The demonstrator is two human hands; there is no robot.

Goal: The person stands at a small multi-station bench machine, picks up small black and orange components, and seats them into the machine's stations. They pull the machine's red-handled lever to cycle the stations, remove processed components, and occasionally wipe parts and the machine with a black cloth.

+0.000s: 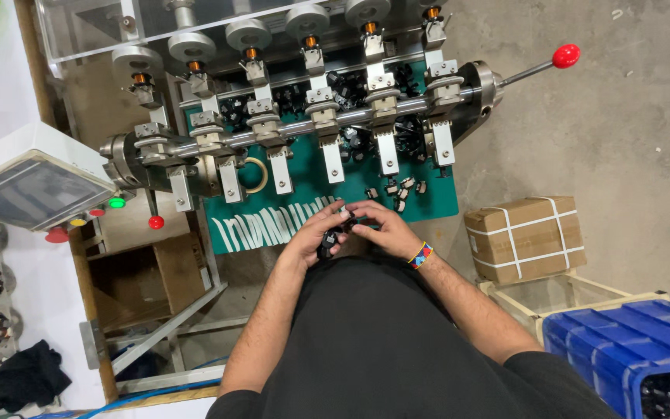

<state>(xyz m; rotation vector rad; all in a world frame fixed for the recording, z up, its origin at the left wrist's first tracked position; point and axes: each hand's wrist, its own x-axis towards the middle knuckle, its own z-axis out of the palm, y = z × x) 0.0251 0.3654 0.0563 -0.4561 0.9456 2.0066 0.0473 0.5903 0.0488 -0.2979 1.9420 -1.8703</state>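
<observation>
Left hand [312, 237] and right hand [381, 226] pinch small black parts [329, 242] together; light, rigid, likely easy to drop, best gripped by sides. Green mat [273, 221] just beyond.

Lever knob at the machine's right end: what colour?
Red; the lever knob shows clearly in the head view.

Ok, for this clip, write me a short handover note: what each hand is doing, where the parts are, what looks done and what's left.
Left hand: fingers closed on small black parts at the front edge of the green mat.
Right hand: fingers meeting the left hand's over the same parts; what they do there is too small to tell.
Parts: a loose group of black parts lies on the mat ahead of the hands; white strips lie in a row to the left.
Done: cannot tell.
Left: the loose parts on the mat look unhandled.
</observation>
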